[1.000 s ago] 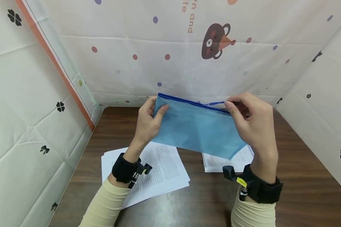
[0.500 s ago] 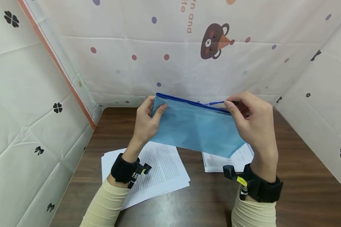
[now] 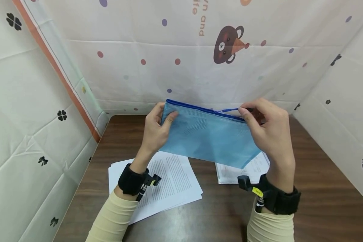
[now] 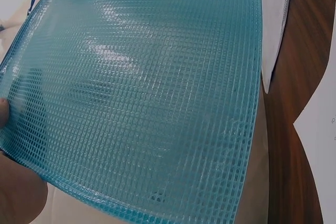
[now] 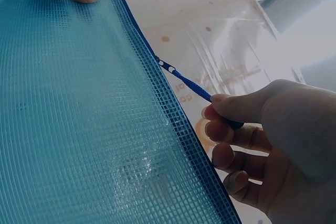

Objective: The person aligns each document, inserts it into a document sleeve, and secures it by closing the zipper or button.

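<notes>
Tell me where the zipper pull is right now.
In the head view the zipper pull sits at the pouch's top edge, right of centre, pinched by the right hand; the left hand holds the pouch's left end above the papers.

Looks like a makeshift desk booth, perhaps an office corner. Patterned curtains (image 3: pixel 175 67) enclose a wooden worktop (image 3: pixel 217 215) with printed papers (image 3: pixel 169 183).

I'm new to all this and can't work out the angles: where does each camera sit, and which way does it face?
Head: worn on the head, looking forward and down at both hands, sleeves, the blue mesh pouch and papers.
Left wrist: on the left wrist, facing the pouch's mesh; a fingertip shows.
Right wrist: on the right wrist, facing its fingers pinching the zipper pull cord.
All share the pouch.
</notes>
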`<state>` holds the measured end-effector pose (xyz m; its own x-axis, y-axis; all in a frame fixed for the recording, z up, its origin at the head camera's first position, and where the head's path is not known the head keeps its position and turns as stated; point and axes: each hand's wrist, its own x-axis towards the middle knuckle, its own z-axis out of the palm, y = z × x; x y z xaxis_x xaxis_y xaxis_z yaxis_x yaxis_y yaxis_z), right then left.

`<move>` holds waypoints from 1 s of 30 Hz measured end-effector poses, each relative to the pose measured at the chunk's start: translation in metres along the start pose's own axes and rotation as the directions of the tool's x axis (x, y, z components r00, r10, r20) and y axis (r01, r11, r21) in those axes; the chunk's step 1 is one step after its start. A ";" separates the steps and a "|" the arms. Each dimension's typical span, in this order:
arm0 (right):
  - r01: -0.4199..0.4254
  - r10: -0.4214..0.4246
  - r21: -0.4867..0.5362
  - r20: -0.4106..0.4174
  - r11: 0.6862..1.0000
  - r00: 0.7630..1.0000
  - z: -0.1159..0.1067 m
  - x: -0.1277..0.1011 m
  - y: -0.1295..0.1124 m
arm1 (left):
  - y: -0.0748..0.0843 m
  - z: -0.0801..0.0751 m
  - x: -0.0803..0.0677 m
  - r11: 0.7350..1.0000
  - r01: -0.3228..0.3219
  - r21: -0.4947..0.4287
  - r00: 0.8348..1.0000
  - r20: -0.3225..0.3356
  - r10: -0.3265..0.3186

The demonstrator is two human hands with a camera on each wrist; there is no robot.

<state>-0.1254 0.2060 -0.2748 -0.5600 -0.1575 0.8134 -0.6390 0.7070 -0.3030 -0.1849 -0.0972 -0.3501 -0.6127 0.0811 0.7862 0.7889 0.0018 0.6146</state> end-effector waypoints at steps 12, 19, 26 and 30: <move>-0.015 0.015 -0.011 -0.011 1.000 1.000 0.000 0.001 0.002 | 0.000 -0.002 0.002 1.000 0.003 -0.003 1.000 -0.019 -0.004; -0.013 0.013 -0.010 -0.007 1.000 1.000 0.000 0.001 0.001 | 0.001 -0.004 0.003 1.000 0.000 -0.008 0.999 -0.037 0.000; -0.036 0.036 0.008 -0.045 0.999 0.998 -0.004 0.002 -0.002 | 0.003 -0.006 0.004 1.000 -0.011 0.023 0.996 -0.088 0.013; -0.062 0.063 0.011 -0.061 0.998 0.996 -0.008 0.000 -0.002 | 0.001 -0.006 0.003 1.000 0.012 0.021 0.994 -0.108 -0.009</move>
<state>-0.1198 0.2106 -0.2701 -0.5659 -0.0705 0.8215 -0.6087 0.7078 -0.3586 -0.1862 -0.1028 -0.3472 -0.6216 -0.0273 0.7828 0.7825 0.0240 0.6222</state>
